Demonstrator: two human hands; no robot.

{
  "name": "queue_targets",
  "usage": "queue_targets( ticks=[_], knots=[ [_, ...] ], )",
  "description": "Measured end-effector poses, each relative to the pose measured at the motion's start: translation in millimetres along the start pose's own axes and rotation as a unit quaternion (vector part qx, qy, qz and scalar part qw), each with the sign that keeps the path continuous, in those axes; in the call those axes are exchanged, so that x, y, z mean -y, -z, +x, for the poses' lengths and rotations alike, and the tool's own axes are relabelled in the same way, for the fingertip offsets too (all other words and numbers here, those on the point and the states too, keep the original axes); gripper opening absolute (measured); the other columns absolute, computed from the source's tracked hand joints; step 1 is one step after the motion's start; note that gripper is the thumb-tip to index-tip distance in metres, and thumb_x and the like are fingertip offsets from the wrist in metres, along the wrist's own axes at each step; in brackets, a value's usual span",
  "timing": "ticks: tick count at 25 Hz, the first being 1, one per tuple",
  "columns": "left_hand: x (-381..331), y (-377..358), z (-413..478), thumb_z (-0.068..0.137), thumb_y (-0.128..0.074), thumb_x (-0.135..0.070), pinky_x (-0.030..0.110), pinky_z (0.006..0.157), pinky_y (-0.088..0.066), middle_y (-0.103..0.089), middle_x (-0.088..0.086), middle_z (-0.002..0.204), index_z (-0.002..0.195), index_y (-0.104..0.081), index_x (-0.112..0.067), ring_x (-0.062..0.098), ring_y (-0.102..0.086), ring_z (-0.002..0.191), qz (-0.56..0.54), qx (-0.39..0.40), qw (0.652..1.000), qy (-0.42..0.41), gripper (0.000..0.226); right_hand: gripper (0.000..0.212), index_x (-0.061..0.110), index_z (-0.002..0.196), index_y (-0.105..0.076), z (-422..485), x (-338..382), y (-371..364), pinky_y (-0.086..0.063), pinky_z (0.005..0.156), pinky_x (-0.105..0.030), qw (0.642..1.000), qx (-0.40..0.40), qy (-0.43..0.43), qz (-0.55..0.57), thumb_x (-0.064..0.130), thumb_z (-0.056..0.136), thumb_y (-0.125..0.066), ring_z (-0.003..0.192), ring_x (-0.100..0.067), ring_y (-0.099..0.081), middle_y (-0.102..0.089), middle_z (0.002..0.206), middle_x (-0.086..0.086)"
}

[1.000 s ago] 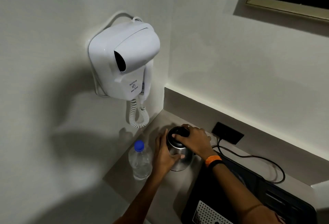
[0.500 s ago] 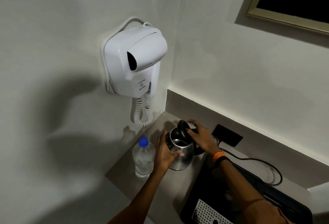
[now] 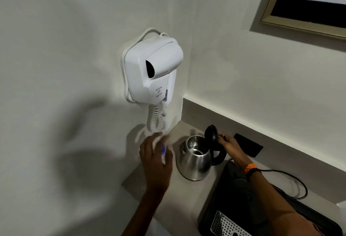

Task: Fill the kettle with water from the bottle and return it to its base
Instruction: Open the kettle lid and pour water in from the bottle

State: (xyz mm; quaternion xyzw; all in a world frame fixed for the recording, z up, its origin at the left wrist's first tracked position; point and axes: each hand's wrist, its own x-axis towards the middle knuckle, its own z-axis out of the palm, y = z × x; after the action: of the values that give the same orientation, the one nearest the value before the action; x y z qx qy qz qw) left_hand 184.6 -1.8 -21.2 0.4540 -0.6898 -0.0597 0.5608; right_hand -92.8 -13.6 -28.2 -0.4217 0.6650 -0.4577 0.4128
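Note:
A steel kettle (image 3: 194,160) stands on the grey counter (image 3: 183,200) off its base, its black lid (image 3: 211,133) tipped up and the inside showing. My right hand (image 3: 229,145) reaches in from the right and holds the lid's back edge by the fingertips. My left hand (image 3: 156,158), blurred, with fingers spread, hovers just left of the kettle in front of the water bottle. Only the bottle's blue cap (image 3: 163,149) and a bit of its neck show between my fingers.
A white wall hair dryer (image 3: 152,71) with a coiled cord (image 3: 159,121) hangs above the counter's corner. A black tray (image 3: 234,204) with a perforated drip plate (image 3: 223,226) lies at the right. A black power cord (image 3: 292,179) loops behind it, beside a black wall socket (image 3: 249,146).
The lid went from closed under my right hand to fully up. My left hand let go of the kettle body and moved left over the bottle.

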Motion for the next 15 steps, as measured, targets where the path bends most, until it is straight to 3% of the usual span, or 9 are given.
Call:
queue_targets(
  ticks=[2,4,5,8,11,13,15],
  knots=[
    [16.8,11.9,9.4,0.097,-0.064,-0.012,0.028,0.113,-0.041,-0.068,0.007,0.126,0.123,-0.069,-0.012,0.018,-0.061,0.121,-0.063,0.097,0.986,0.118,0.027,0.03,0.046,0.095,-0.077,-1.1,-2.5,-1.9,-0.053,0.065,-0.004,1.0,-0.008,0.001,0.005,0.022,0.099,-0.059,0.086,0.006,-0.073,-0.079,0.093,0.022],
    [25.1,19.5,7.6,0.098,-0.066,-0.001,0.033,0.109,-0.047,-0.072,-0.001,0.12,0.124,-0.065,-0.019,-0.003,-0.065,0.113,-0.155,0.196,0.948,0.198,0.032,0.034,0.047,0.092,-0.078,-1.5,-3.1,-3.5,-0.052,0.066,-0.004,1.0,-0.008,0.005,0.012,0.02,0.099,-0.059,0.085,0.006,-0.074,-0.079,0.092,0.022],
    [28.2,20.7,5.6,0.096,-0.068,0.001,0.031,0.106,-0.05,-0.073,-0.004,0.117,0.123,-0.065,-0.022,-0.008,-0.066,0.109,-0.174,0.2,0.941,0.21,0.036,0.037,0.048,0.091,-0.078,-1.4,-2.4,-3.6,-0.052,0.066,-0.004,1.0,-0.009,0.006,0.015,0.018,0.099,-0.058,0.084,0.006,-0.074,-0.079,0.091,0.023],
    [31.3,14.9,4.9,0.09,-0.073,0.003,0.025,0.099,-0.055,-0.076,-0.004,0.111,0.115,-0.069,-0.029,0.001,-0.07,0.105,-0.204,0.141,0.941,0.232,0.04,0.04,0.048,0.088,-0.079,-3.8,-0.5,-4.1,-0.052,0.066,-0.004,1.0,-0.007,0.008,0.02,0.017,0.1,-0.057,0.082,0.004,-0.074,-0.08,0.089,0.022],
    [26.9,5.0,6.4,0.102,-0.057,-0.009,0.019,0.093,-0.052,-0.069,0.002,0.11,0.119,-0.066,-0.033,0.008,-0.067,0.1,-0.225,0.049,0.947,0.222,0.031,0.035,0.046,0.089,-0.079,-5.2,-1.1,-4.4,-0.054,0.066,-0.005,0.999,-0.01,0.015,0.027,0.02,0.099,-0.059,0.082,0.001,-0.075,-0.08,0.089,0.019],
    [32.4,1.8,1.7,0.103,-0.046,-0.021,0.018,0.097,-0.045,-0.062,0.0,0.116,0.12,-0.06,-0.04,0.013,-0.061,0.11,-0.207,-0.003,0.952,0.226,0.029,0.03,0.043,0.091,-0.079,-5.2,-2.0,-4.4,-0.055,0.067,-0.006,0.999,-0.009,0.017,0.03,0.022,0.099,-0.059,0.084,-0.002,-0.076,-0.081,0.09,0.016],
    [42.5,0.1,-11.1,0.095,-0.055,-0.038,0.027,0.106,-0.043,-0.053,-0.002,0.129,0.122,-0.055,-0.044,0.022,-0.054,0.124,-0.222,0.0,0.933,0.284,0.028,0.028,0.042,0.093,-0.079,-4.5,-4.1,-3.9,-0.055,0.066,-0.007,0.999,-0.01,0.018,0.035,0.022,0.099,-0.06,0.085,-0.003,-0.076,-0.081,0.091,0.014]
  ],
)
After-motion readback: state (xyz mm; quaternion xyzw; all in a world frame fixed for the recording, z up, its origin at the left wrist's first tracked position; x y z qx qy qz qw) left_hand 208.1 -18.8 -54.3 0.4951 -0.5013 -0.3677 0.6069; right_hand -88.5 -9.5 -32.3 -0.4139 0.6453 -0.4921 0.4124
